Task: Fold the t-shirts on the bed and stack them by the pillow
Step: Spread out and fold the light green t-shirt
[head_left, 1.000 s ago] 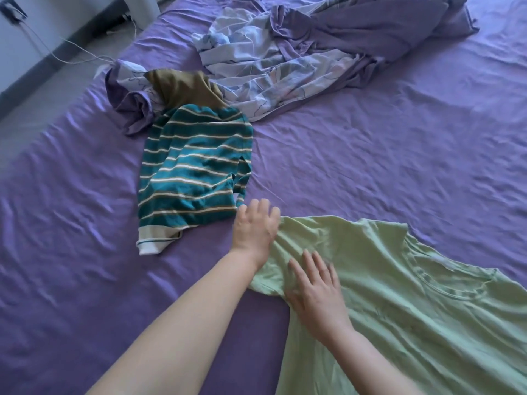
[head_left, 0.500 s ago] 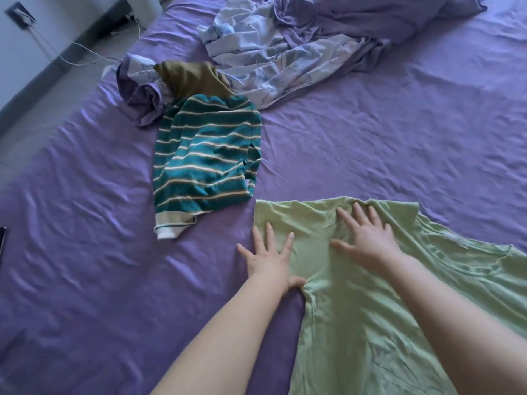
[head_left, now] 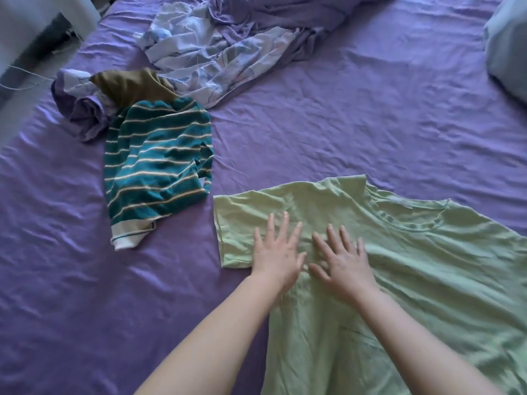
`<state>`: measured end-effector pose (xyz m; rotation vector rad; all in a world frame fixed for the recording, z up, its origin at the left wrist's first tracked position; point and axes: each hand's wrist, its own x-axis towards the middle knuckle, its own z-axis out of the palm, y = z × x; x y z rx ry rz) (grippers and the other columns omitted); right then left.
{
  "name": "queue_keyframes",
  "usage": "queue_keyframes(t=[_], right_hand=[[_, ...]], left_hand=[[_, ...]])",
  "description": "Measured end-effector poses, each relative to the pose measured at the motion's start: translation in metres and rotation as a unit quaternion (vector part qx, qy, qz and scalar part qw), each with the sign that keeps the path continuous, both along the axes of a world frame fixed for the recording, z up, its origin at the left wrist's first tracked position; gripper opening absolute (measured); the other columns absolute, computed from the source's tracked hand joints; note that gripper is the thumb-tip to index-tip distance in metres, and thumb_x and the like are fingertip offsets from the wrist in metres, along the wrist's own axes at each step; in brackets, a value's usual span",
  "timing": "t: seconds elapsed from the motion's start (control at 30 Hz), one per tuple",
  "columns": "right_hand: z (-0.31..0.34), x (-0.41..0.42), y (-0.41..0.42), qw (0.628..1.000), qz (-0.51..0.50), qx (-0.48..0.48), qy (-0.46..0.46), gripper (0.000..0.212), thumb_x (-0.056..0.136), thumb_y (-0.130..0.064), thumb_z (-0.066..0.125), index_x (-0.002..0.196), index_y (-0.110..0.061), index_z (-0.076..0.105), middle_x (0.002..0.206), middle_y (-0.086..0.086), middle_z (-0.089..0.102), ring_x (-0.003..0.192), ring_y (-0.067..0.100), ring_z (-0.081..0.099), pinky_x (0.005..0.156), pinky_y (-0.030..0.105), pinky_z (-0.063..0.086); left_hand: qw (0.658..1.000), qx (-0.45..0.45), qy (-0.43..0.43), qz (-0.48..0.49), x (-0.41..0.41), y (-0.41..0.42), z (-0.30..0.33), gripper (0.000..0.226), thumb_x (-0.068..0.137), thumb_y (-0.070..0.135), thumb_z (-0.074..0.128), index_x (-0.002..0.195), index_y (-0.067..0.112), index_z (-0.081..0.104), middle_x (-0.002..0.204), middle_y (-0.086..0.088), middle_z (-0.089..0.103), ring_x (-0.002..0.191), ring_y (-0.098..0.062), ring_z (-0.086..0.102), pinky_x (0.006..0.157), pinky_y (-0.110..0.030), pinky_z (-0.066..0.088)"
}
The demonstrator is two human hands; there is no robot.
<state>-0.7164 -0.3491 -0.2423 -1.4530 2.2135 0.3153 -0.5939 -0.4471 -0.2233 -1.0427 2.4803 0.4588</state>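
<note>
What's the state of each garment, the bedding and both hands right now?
Light green cotton t-shirt: spread flat, unfolded.
Teal striped knit shirt: crumpled, unfolded.
Olive-brown cloth garment: bunched, partly under the striped shirt.
Floral lilac duvet: rumpled heap.
Left hand: flat, pressing the green sleeve.
Right hand: flat, pressing beside it.

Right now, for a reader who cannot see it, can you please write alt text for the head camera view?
Left hand and right hand press flat on the sleeve area of a light green t-shirt spread on a purple bed sheet. A crumpled teal striped t-shirt lies farther left, a pillow at far right.
</note>
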Motion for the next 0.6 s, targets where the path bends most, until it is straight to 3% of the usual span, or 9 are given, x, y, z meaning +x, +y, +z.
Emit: queue_keyframes(t=[0.07, 0.17, 0.27, 0.33, 0.37, 0.47, 0.53, 0.6], right_hand=[[-0.001, -0.007, 0.021, 1.000, -0.001, 0.012, 0.009, 0.069, 0.088, -0.065, 0.023, 0.147, -0.038, -0.001, 0.158, 0.002, -0.009, 0.145, 0.027, -0.011, 0.114, 0.053, 0.000], [0.002, -0.016, 0.056, 0.999, -0.030, 0.022, 0.029, 0.065, 0.092, -0.060, 0.024, 0.147, -0.038, -0.002, 0.158, 0.003, -0.009, 0.145, 0.029, -0.011, 0.115, 0.054, 0.000], [0.004, -0.005, 0.086, 0.997, -0.061, 0.031, 0.025, 0.067, 0.086, -0.060, -0.001, 0.148, -0.036, -0.003, 0.158, 0.005, -0.009, 0.145, 0.030, -0.012, 0.114, 0.053, -0.001], [0.004, 0.011, 0.103, 0.995, -0.084, 0.044, -0.001, 0.078, 0.075, -0.058, -0.009, 0.148, -0.035, 0.004, 0.158, 0.006, -0.003, 0.145, 0.031, -0.006, 0.114, 0.054, 0.004], [0.004, 0.019, 0.112, 0.995, -0.092, 0.048, -0.007, 0.076, 0.078, -0.056, -0.002, 0.148, -0.033, 0.015, 0.158, 0.007, 0.007, 0.145, 0.033, 0.004, 0.113, 0.056, 0.011], [0.002, 0.040, 0.146, 0.994, -0.100, 0.044, -0.007, 0.058, 0.081, -0.047, 0.030, 0.128, -0.025, 0.056, 0.138, 0.011, 0.052, 0.126, 0.036, 0.048, 0.093, 0.061, 0.043], [0.002, 0.050, 0.171, 0.995, -0.090, 0.048, -0.003, 0.055, 0.078, -0.044, 0.034, 0.121, -0.023, 0.062, 0.130, 0.011, 0.058, 0.119, 0.035, 0.055, 0.087, 0.060, 0.047], [0.005, 0.059, 0.199, 0.997, -0.071, 0.042, 0.003, 0.056, 0.078, -0.045, 0.034, 0.121, -0.024, 0.062, 0.130, 0.011, 0.059, 0.118, 0.035, 0.056, 0.086, 0.061, 0.046]], left_hand=[[0.999, 0.015, -0.027, -0.039, 0.004, 0.012, -0.014, 0.069, 0.095, 0.058, 0.024, 0.149, 0.032, -0.009, 0.157, -0.002, -0.020, 0.143, -0.031, -0.021, 0.112, -0.062, -0.004], [0.998, -0.034, -0.051, -0.032, 0.008, 0.035, -0.025, 0.068, 0.097, 0.051, 0.026, 0.150, 0.025, -0.007, 0.158, -0.008, -0.017, 0.144, -0.033, -0.016, 0.110, -0.062, -0.009], [0.998, -0.017, -0.020, -0.062, 0.001, 0.076, -0.023, 0.063, 0.099, 0.041, 0.028, 0.151, 0.017, 0.003, 0.159, -0.010, -0.008, 0.146, -0.031, -0.010, 0.111, -0.060, -0.008], [0.996, -0.018, -0.002, -0.093, 0.001, 0.111, -0.022, 0.060, 0.096, 0.040, 0.035, 0.150, 0.019, 0.020, 0.159, -0.007, 0.008, 0.146, -0.030, 0.003, 0.112, -0.061, 0.003], [0.995, -0.025, 0.001, -0.093, 0.004, 0.128, -0.020, 0.059, 0.093, 0.042, 0.040, 0.147, 0.020, 0.029, 0.157, -0.007, 0.019, 0.145, -0.030, 0.012, 0.111, -0.061, 0.012], [0.995, -0.003, -0.020, -0.096, 0.021, 0.173, -0.017, 0.060, 0.091, 0.040, 0.040, 0.147, 0.018, 0.030, 0.156, -0.008, 0.020, 0.145, -0.030, 0.015, 0.111, -0.060, 0.013], [0.996, 0.007, -0.022, -0.082, 0.034, 0.197, -0.015, 0.059, 0.081, 0.041, 0.040, 0.134, 0.018, 0.053, 0.145, -0.011, 0.044, 0.134, -0.030, 0.041, 0.103, -0.060, 0.034], [0.995, 0.020, -0.043, -0.091, 0.048, 0.220, -0.017, 0.058, 0.071, 0.043, 0.051, 0.122, 0.019, 0.064, 0.134, -0.013, 0.056, 0.124, -0.030, 0.054, 0.094, -0.059, 0.044]])
